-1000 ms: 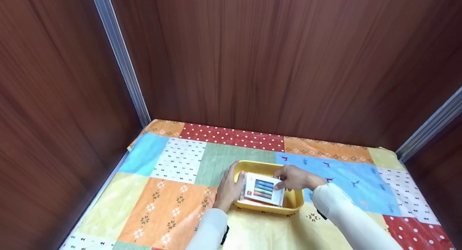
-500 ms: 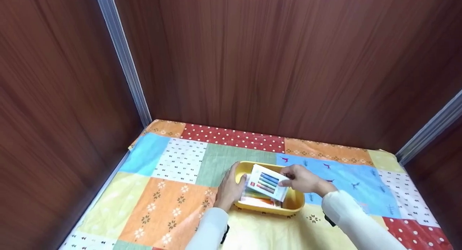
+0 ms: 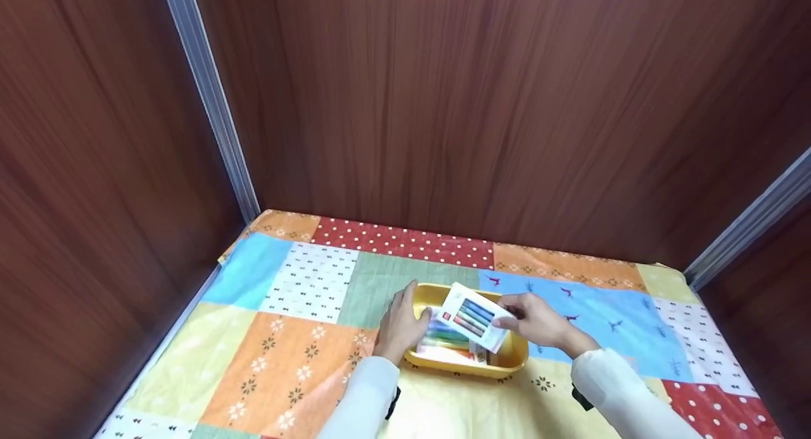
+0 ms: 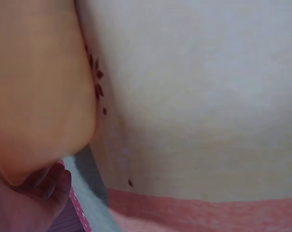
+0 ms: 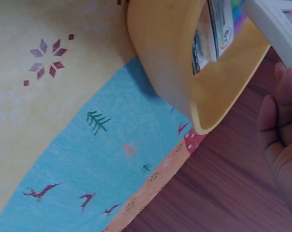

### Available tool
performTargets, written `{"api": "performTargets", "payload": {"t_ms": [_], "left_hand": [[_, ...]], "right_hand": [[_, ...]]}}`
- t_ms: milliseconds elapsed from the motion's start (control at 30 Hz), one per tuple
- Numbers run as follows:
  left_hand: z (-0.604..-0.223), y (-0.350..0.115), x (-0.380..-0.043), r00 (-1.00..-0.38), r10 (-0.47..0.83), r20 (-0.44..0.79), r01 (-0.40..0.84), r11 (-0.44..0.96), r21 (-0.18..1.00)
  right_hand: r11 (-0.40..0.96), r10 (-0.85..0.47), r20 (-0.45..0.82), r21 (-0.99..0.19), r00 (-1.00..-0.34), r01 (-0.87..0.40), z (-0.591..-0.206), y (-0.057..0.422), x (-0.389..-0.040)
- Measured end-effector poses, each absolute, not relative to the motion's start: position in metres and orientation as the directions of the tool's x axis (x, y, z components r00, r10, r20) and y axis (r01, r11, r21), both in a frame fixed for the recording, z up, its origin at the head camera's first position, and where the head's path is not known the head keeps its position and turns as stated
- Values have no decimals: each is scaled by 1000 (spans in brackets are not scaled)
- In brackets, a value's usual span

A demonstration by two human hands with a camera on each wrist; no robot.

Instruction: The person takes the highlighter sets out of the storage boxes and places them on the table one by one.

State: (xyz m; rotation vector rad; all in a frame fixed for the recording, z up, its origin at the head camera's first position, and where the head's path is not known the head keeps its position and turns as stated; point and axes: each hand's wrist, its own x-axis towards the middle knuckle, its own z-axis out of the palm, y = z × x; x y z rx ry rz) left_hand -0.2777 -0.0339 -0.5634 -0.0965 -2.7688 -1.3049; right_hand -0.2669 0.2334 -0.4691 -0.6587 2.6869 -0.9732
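Observation:
My left hand point(image 3: 400, 325) holds the left end of a yellow plastic tub point(image 3: 456, 367), thumb at the inner side and fingers outside. In the left wrist view, its curled fingers point(image 4: 54, 186) reach around the end of the tub point(image 4: 39, 87). My right hand point(image 3: 538, 324) pinches the right edge of a white crayon box point(image 3: 474, 317) that shows a row of coloured sticks on its front. The box is tilted above the tub. Below it in the tub lies a clear pack of coloured items point(image 3: 443, 341), partly hidden by the box; the right wrist view shows flat packs point(image 5: 218, 29) inside.
The tub stands on a table covered by a patchwork-print cloth point(image 3: 310, 356). Dark wood-grain panels point(image 3: 405, 109) rise behind and on both sides, with metal strips point(image 3: 218, 109) at the corners.
My right hand has lifted the crayon box from the packs in the tub and tilted it, shifting slightly to the right. My left hand keeps its hold on the tub.

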Motion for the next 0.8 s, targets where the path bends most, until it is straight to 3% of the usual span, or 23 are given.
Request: {"api": "performTargets", "payload": {"t_ms": [233,500,800], "left_hand": [[-568,-32,-281,-992,27,124,108,689,717],[-566,-27,-281,-996,-9,89,60,669,741],[-571,-30,-285,-998,-61,-1,-34,532,846]], "right_hand": [[672,-382,5,-685,-924,-282,-475,243,-260],[653,-249,81,-722,-965,-229,-480,254,-254],[615,-161,56,-775,-985,-144,-495,263,-248]]}}
